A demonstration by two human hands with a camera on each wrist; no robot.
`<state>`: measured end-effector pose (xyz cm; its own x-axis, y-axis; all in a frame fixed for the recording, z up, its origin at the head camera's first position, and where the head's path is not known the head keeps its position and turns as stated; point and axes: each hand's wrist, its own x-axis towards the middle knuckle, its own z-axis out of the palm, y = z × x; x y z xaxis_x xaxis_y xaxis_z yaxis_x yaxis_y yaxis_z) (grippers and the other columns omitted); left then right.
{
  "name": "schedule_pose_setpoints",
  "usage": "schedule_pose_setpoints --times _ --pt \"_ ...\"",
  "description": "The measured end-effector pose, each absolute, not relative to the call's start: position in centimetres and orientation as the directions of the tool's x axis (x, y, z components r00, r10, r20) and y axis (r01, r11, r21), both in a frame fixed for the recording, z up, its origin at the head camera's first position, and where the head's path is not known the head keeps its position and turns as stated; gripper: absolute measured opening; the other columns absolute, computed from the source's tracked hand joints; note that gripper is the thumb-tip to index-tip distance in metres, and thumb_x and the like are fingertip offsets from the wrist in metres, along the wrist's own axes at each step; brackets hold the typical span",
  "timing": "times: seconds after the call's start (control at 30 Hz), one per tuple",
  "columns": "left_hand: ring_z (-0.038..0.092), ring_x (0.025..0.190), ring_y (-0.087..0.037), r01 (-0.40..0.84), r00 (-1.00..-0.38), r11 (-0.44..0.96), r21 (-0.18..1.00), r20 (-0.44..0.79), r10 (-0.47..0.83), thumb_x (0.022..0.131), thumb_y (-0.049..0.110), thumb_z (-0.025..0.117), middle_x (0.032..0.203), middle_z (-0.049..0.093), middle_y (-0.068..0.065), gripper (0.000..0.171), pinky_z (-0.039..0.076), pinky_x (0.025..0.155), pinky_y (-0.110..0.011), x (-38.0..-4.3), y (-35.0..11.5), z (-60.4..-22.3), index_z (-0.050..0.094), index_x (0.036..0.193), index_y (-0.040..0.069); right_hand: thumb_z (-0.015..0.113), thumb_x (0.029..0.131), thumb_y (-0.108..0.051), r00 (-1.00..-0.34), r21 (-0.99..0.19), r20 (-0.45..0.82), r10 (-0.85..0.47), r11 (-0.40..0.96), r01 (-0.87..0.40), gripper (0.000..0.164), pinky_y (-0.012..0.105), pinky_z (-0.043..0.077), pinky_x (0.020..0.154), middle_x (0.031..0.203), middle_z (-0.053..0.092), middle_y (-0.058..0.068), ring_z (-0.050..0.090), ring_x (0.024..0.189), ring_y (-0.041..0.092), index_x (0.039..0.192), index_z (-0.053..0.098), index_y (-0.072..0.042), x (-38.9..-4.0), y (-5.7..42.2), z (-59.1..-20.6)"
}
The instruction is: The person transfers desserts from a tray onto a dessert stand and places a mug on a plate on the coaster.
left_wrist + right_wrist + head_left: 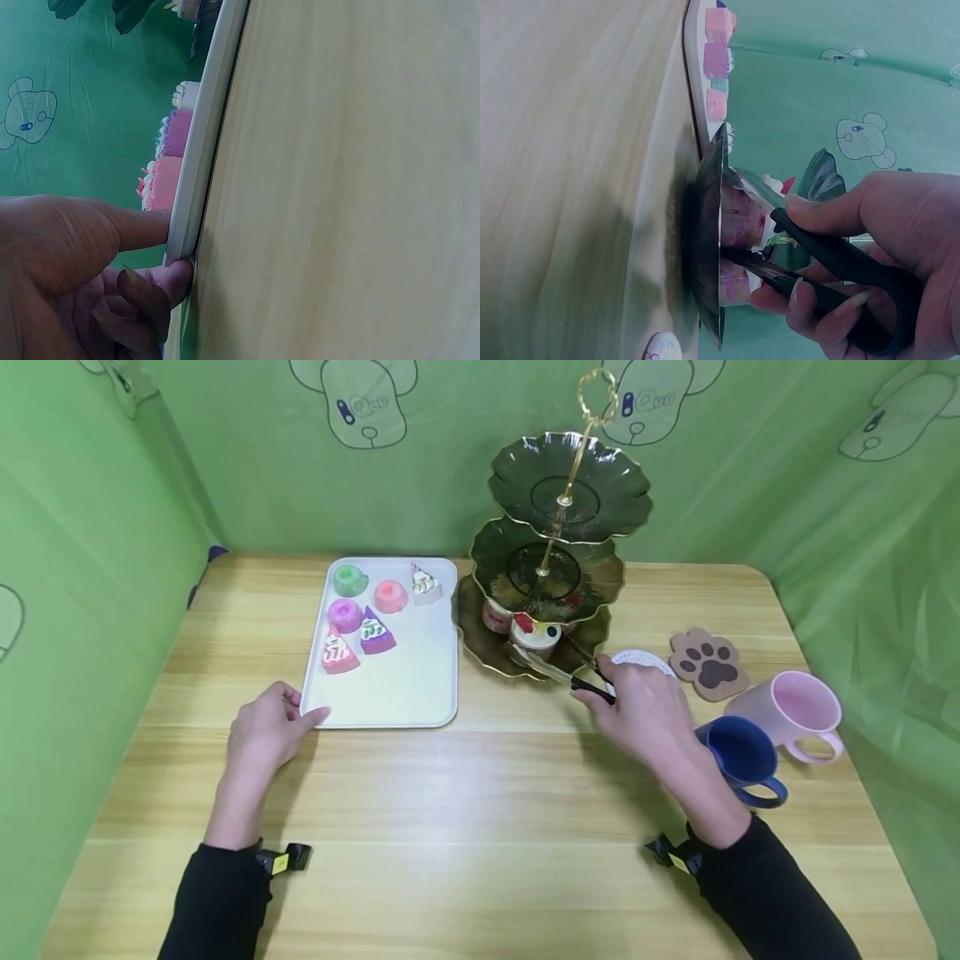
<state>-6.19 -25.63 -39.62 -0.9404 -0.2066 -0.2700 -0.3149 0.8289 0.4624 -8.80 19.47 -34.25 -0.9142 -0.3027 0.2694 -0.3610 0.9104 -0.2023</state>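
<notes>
At the near left corner of a white tray (408,697), my left hand (264,727) pinches the rim, thumb on top and a fingertip at the outer edge in the left wrist view. On the tray lie ring-shaped sweets (345,615) in green, pink and purple, and wedge cake slices (377,633). My right hand (648,710) grips black-handled tongs (900,292). Their metal tips straddle a small round cake (534,639) with white top and fruit, on the bottom plate (480,647) of a tiered stand. Other round cakes (496,617) sit beside it, partly hidden by the middle plate.
The stand's middle plate (491,556) and top plate (525,468) overhang the cakes, with a gold handle (597,397) above. Right of my right hand are a white round coaster (637,657), a brown paw-shaped coaster (697,647), a blue mug (742,752) and a pink mug (780,710).
</notes>
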Motion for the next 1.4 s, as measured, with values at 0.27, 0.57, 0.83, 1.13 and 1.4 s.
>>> schedule_pose_setpoints --times 0.27,0.57,0.83,1.13,1.4 --pt "0.05 0.067 -0.025 -0.314 -0.941 0.83 0.46 -0.267 -0.208 0.082 0.053 0.062 0.085 0.058 -0.011 0.055 0.034 0.058 -0.034 -6.2 -25.7 -39.7 0.05 0.104 0.004 0.07 0.078 -0.045 -0.911 -0.178 0.283 -0.299 0.918 -0.356 0.056 0.043 0.04 0.047 0.068 0.062 0.016 0.054 0.055 0.032 0.114 0.064 -0.002 -9.7 19.3 -34.6" --pt "0.049 0.066 -0.025 -0.308 -0.945 0.831 0.463 -0.253 -0.21 0.082 0.052 0.064 0.084 0.058 -0.011 0.054 0.034 0.059 -0.034 -6.3 -25.6 -39.7 0.05 0.103 0.004 0.069 0.078 -0.047 -0.939 -0.169 0.229 -0.257 0.939 -0.299 0.056 0.046 0.041 0.051 0.068 0.061 0.016 0.056 0.059 0.036 0.112 0.064 -0.003 -9.7 19.5 -34.8" --pt "0.049 0.067 -0.026 -0.325 -0.938 0.829 0.455 -0.267 -0.221 0.082 0.05 0.064 0.083 0.057 -0.011 0.052 0.033 0.059 -0.034 -6.3 -25.5 -39.6 0.05 0.103 0.004 0.065 0.08 -0.051 -0.969 -0.187 0.147 -0.199 0.956 -0.225 0.053 0.039 0.032 0.039 0.064 0.057 0.012 0.049 0.047 0.028 0.111 0.06 -0.008 -7.0 20.8 -33.3" --pt "0.048 0.067 -0.024 -0.32 -0.939 0.829 0.459 -0.269 -0.214 0.081 0.051 0.065 0.084 0.057 -0.01 0.054 0.033 0.059 -0.034 -6.2 -25.6 -39.5 0.05 0.103 0.003 0.066 0.078 -0.053 -0.96 -0.24 0.192 -0.204 0.939 -0.247 0.066 0.037 0.035 0.041 0.089 0.067 0.015 0.05 0.049 0.02 0.125 0.057 -0.007 -2.9 20.7 -31.4" --pt "0.05 0.068 -0.025 -0.32 -0.939 0.826 0.464 -0.274 -0.21 0.081 0.053 0.063 0.085 0.058 -0.011 0.056 0.035 0.059 -0.034 -6.2 -25.7 -39.7 0.05 0.104 0.004 0.072 0.074 -0.049 -0.918 -0.304 0.272 -0.289 0.879 -0.367 0.068 0.043 0.051 0.064 0.108 0.065 0.013 0.065 0.085 0.029 0.125 0.057 -0.006 -3.7 16.3 -32.3"
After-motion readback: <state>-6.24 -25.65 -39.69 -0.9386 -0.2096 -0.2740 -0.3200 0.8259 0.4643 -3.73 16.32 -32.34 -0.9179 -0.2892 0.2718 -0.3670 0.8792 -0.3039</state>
